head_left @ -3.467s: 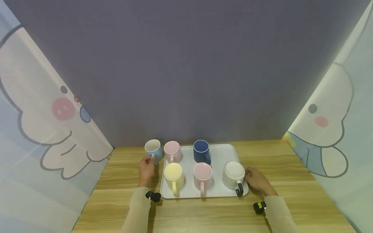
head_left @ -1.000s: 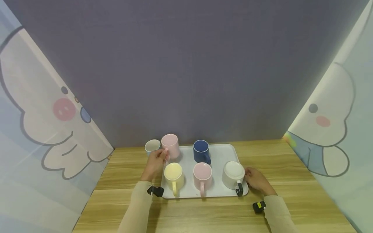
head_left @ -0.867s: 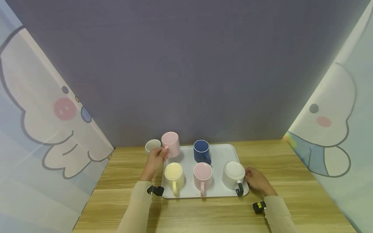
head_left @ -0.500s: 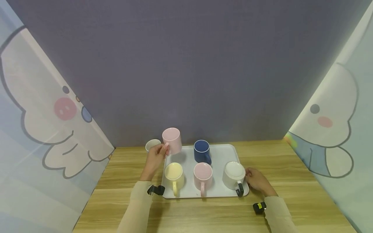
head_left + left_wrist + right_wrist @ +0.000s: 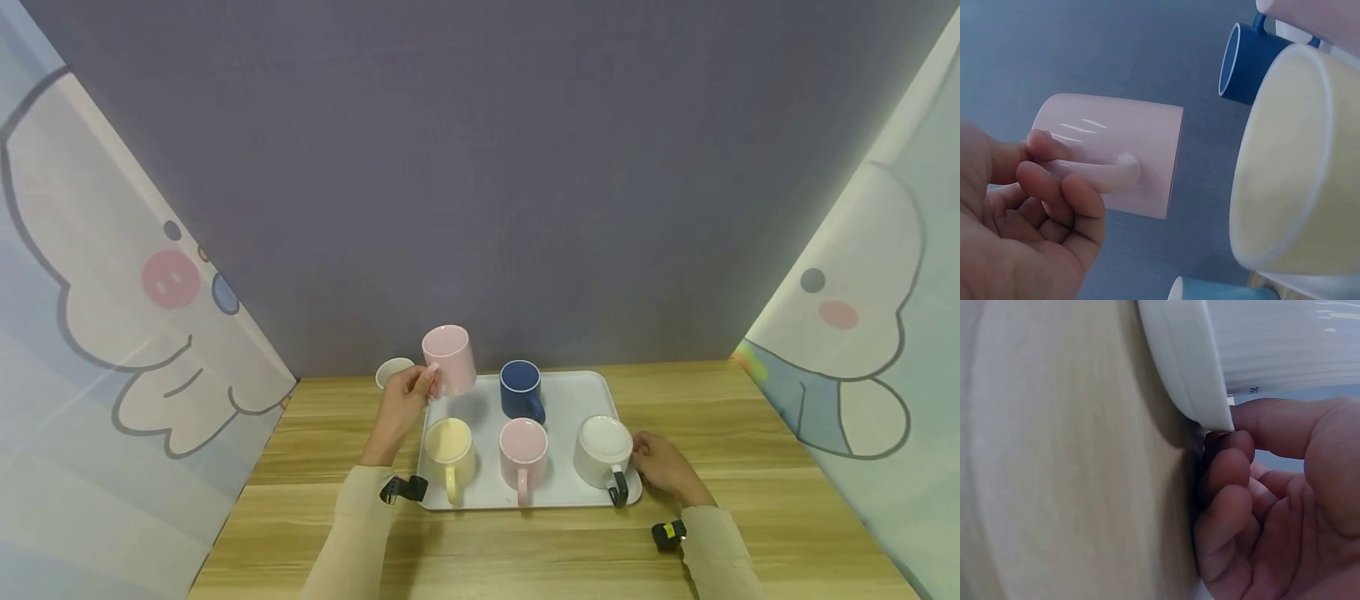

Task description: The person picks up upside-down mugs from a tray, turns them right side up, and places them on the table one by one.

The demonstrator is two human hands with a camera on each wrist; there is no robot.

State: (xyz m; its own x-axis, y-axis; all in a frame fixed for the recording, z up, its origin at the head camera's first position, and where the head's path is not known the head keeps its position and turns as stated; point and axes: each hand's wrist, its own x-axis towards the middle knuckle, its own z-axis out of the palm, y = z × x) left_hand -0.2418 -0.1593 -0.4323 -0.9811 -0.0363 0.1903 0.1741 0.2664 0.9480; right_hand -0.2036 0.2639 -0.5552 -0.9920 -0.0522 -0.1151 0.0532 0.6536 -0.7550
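Note:
My left hand (image 5: 400, 407) pinches the handle of a pink mug (image 5: 455, 367) and holds it tilted, raised over the back left of the white tray (image 5: 570, 392). In the left wrist view, thumb and fingertips close on the handle (image 5: 1094, 175). My right hand (image 5: 663, 467) grips the tray's right edge; in the right wrist view the thumb lies on top of the rim (image 5: 1188, 362) and the fingers curl at its underside. Beside that hand, on the tray, stands a white mug (image 5: 600, 454) with a black-and-white handle.
Also on the tray are a yellow mug (image 5: 450, 454), a second pink mug (image 5: 523, 454) and a dark blue mug (image 5: 519, 396). A light blue mug (image 5: 392, 368) stands left of the tray, partly hidden by my left hand. A grey wall (image 5: 487, 208) rises behind the wooden table (image 5: 525, 554).
My left hand left the light blue mug, took the pink mug by its handle and lifted it off the tray, lately tilting it and shifting slightly right. The right hand stayed at the tray edge.

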